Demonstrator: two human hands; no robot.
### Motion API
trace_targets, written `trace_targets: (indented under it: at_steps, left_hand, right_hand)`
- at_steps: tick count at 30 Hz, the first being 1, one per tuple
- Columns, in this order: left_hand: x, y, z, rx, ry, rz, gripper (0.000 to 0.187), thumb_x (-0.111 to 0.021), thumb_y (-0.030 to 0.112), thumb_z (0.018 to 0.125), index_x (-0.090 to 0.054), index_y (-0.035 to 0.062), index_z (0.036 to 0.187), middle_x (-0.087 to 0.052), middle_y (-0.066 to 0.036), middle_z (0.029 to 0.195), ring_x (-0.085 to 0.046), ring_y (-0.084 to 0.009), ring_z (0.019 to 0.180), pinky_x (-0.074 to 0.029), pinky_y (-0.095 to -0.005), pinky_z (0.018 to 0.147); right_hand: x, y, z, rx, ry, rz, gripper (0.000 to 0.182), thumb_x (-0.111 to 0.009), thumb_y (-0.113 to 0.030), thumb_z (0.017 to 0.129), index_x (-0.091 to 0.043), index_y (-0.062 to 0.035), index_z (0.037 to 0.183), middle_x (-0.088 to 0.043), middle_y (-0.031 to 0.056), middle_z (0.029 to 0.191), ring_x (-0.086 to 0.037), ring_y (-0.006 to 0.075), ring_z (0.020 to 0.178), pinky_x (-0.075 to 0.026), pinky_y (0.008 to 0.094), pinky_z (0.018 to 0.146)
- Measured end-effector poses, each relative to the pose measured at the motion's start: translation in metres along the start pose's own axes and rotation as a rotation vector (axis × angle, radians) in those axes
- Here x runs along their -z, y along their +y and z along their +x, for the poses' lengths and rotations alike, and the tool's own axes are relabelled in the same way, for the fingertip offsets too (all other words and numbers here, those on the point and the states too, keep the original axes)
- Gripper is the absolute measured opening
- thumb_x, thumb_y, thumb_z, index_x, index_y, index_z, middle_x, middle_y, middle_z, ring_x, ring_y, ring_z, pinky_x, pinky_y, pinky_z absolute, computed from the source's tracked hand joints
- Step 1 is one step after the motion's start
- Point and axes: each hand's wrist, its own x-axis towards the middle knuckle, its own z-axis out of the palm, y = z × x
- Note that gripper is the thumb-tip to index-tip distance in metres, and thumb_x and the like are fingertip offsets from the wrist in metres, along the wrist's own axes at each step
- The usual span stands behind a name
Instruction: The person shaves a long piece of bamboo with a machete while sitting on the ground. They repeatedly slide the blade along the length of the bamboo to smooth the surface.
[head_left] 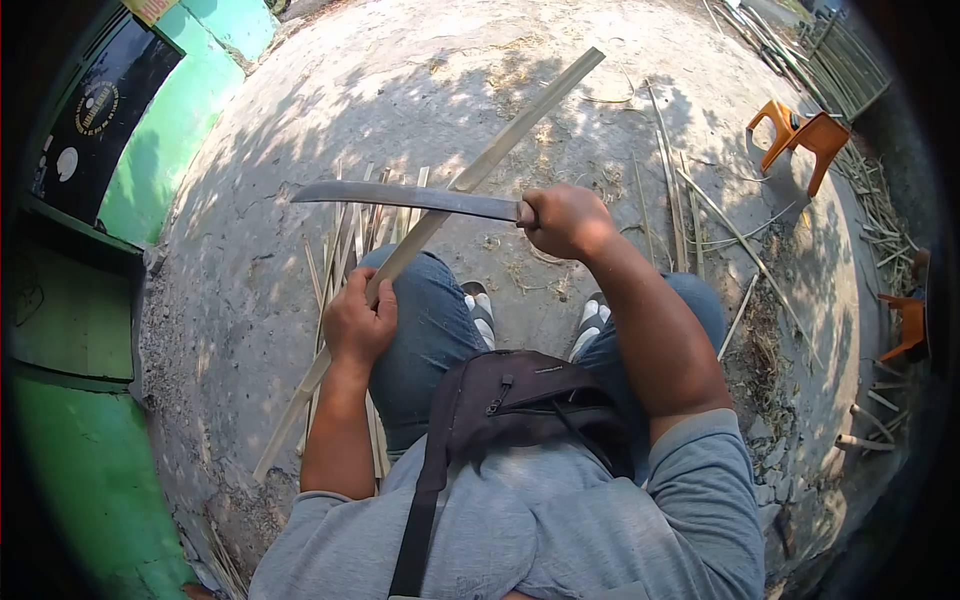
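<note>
Grey cloth of a shirt and a dark sling bag (520, 400) fill the nearest part of the view, with blue-jeaned knees (425, 330) just beyond. Over the left knee a long bamboo strip (470, 175) is held slantwise; the left hand (358, 322) is wrapped around it, fingers pressed together on the strip low down, while its far end points away over the ground. The right hand (565, 220) is clenched on the handle of a long knife (410, 196), whose blade is laid across the strip, above the left hand.

The risk is judged to lie in that short gap. If the blade is drawn down along the strip and the bamboo splits suddenly, the edge could be carried into the left fingers or the thigh beneath. A twisted strip could also make the blade skid sideways. Sharp splinters may be driven into the palm where the strip is squeezed.

Between the knees, sandalled feet (480, 310) are seen on the concrete ground (250, 260), within reach of a dropped knife. A bundle of cut strips (340, 245) lies beside the left leg. Farther off, loose bamboo sticks (690, 210) are scattered, and an orange plastic chair (800, 135) lies tipped over.
</note>
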Motion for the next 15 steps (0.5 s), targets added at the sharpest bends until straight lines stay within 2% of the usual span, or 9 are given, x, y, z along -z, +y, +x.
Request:
trace_targets:
  at_steps: [4,7,10,13,15]
  left_hand:
    - [0.003,0.004,0.000,0.028,-0.033,0.015,0.023,-0.066,0.030,0.096,-0.067,0.0108,0.108,-0.073,-0.018,0.079,-0.071,-0.0413,0.072,-0.056,-0.0524,0.066]
    - [0.005,0.006,0.003,0.021,-0.057,0.036,0.022,-0.065,0.030,0.096,-0.067,0.0117,0.108,-0.073,-0.017,0.079,-0.072,-0.0416,0.073,-0.056,-0.0530,0.066]
    - [0.005,0.006,0.003,0.029,-0.078,0.053,0.024,-0.065,0.031,0.096,-0.066,0.0119,0.110,-0.073,-0.018,0.082,-0.072,-0.0422,0.075,-0.056,-0.0540,0.068]
    - [0.002,0.002,0.002,0.036,-0.080,0.060,0.025,-0.064,0.031,0.096,-0.066,0.0118,0.112,-0.074,-0.019,0.084,-0.072,-0.0431,0.076,-0.056,-0.0547,0.069]
    - [0.000,-0.001,0.001,0.028,-0.053,0.042,0.026,-0.064,0.032,0.096,-0.066,0.0116,0.112,-0.074,-0.019,0.085,-0.072,-0.0436,0.077,-0.056,-0.0551,0.070]
  right_hand:
    - [0.005,0.032,-0.002,-0.192,0.152,0.247,0.023,-0.066,-0.034,0.096,-0.078,-0.0165,0.102,-0.076,0.0146,0.098,-0.072,0.0387,0.094,-0.058,0.0479,0.084]
    - [0.003,0.037,-0.005,-0.195,0.121,0.184,0.022,-0.066,-0.033,0.095,-0.078,-0.0175,0.104,-0.076,0.0142,0.099,-0.073,0.0378,0.095,-0.058,0.0469,0.085]
    - [0.003,0.019,-0.011,-0.133,0.105,0.102,0.021,-0.067,-0.032,0.093,-0.077,-0.0167,0.104,-0.076,0.0143,0.099,-0.073,0.0368,0.096,-0.059,0.0470,0.085]
    - [0.000,-0.001,-0.009,0.030,-0.052,0.004,0.019,-0.067,-0.031,0.092,-0.076,-0.0159,0.101,-0.076,0.0146,0.098,-0.074,0.0358,0.096,-0.060,0.0471,0.084]
    - [0.000,-0.011,-0.011,0.082,-0.045,-0.020,0.016,-0.067,-0.029,0.091,-0.075,-0.0160,0.096,-0.076,0.0147,0.096,-0.075,0.0357,0.093,-0.060,0.0469,0.081]
